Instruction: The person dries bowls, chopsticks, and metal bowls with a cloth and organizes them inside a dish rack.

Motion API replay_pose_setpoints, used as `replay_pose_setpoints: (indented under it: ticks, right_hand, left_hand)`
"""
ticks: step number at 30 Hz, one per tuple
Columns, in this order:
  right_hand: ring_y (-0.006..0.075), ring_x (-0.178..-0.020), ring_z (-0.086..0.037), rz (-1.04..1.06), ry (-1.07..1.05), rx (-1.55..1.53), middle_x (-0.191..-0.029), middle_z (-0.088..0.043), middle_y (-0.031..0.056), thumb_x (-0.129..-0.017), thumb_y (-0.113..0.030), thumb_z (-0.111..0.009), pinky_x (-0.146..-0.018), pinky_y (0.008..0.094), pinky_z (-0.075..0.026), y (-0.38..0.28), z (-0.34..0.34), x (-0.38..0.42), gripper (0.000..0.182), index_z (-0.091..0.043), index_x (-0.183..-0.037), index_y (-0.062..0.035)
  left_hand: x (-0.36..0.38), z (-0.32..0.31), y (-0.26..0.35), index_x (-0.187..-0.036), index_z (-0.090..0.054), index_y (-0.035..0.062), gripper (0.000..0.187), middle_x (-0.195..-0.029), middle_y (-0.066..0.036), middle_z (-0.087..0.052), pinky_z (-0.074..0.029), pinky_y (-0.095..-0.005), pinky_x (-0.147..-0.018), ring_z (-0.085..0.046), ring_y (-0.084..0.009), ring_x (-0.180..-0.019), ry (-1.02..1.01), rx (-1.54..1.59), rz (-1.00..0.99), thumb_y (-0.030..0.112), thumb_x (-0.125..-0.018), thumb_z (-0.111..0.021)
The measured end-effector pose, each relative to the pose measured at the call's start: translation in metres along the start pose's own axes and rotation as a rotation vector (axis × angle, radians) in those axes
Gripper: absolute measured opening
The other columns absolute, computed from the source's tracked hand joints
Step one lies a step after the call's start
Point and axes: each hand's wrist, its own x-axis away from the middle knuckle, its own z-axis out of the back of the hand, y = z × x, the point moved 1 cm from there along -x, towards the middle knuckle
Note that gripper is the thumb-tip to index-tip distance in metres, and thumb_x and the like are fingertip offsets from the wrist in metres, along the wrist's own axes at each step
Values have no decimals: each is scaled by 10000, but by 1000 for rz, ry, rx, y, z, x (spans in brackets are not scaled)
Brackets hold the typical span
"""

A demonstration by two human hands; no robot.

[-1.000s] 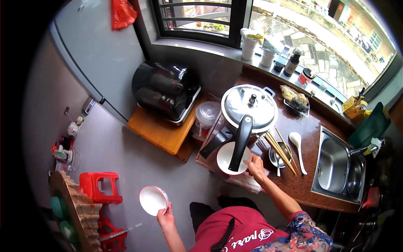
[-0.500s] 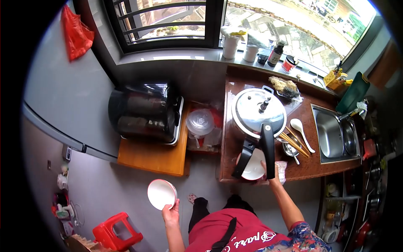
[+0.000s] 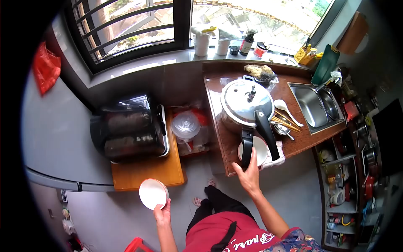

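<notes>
My left hand (image 3: 162, 213) grips a white bowl (image 3: 153, 194) with a red rim, out over the floor by the wooden stand. On the counter is a pressure cooker (image 3: 248, 101), its shiny lid on. Its black lid handle (image 3: 267, 135) and pot handle (image 3: 247, 147) point toward me, spread apart. My right hand (image 3: 249, 176) is open, thumb apart, fingertips right at the end of the pot handle. Beneath the handles a second white bowl (image 3: 260, 150) stands at the counter's front edge, partly hidden, beside a folded cloth (image 3: 276, 154).
Right of the cooker lie chopsticks (image 3: 287, 123), a white spoon (image 3: 289, 112) and a small metal bowl (image 3: 283, 128). The sink (image 3: 310, 107) is further right. A black appliance (image 3: 130, 128) sits on the wooden stand (image 3: 147, 176) at left. A red stool (image 3: 137, 245) shows at the bottom.
My right hand has moved left, from beside the counter bowl to the pot handle's end. The view has turned, shifting the scene leftward. My left hand still holds its bowl.
</notes>
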Motion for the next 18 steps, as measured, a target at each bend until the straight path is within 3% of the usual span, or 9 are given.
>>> replay_pose_setpoints:
  ticks: [1,6,9,11,14,18]
  right_hand:
    - [388,-1296,-343,-59,9,-29,-1363,-362,297,-772,-254,-706,-1079,380,-262,-7,-12,-7,930,-111,-1428,28]
    - [454,-1218,-409,74,157,48,-1348,-362,327,-803,-67,-595,-1023,408,-340,7,-45,-25,799,-107,-1429,25]
    - [477,-1158,-449,117,195,86,-1331,-373,337,-805,-63,-560,-974,430,-383,8,-58,-48,783,-96,-1429,32]
    - [483,-1147,-454,-16,137,47,-1329,-372,342,-804,-56,-548,-970,440,-383,2,-62,-74,768,-106,-1425,34]
    - [484,-1156,-447,72,201,45,-1316,-385,346,-795,-39,-542,-976,436,-382,7,-72,-116,765,-113,-1424,31]
    - [483,-1176,-432,21,136,-29,-1331,-364,351,-794,-34,-540,-992,429,-372,7,-76,-157,762,-116,-1423,35]
  left_hand:
    - [1,-7,-2,-1197,-405,-91,523,-1074,-227,-544,-580,-417,-801,-604,-382,-910,-9,-6,14,-65,-675,-428]
    - [2,-17,-15,-1181,-412,-105,509,-1035,-228,-564,-584,-418,-781,-619,-381,-873,-79,42,30,-52,-675,-433]
    - [-2,-12,-12,-1194,-407,-100,523,-1037,-227,-565,-585,-419,-779,-617,-384,-872,-46,63,25,-49,-673,-434]
    - [-10,-8,-4,-1223,-390,-82,553,-1067,-228,-552,-587,-417,-779,-609,-396,-888,-6,68,33,-51,-672,-421]
    - [-24,-11,13,-1237,-378,-68,562,-1092,-234,-539,-593,-425,-770,-601,-413,-905,38,46,6,-55,-676,-411]
    - [-41,-31,37,-1221,-387,-72,542,-1080,-225,-543,-587,-435,-780,-605,-393,-904,43,33,-8,-59,-680,-411]
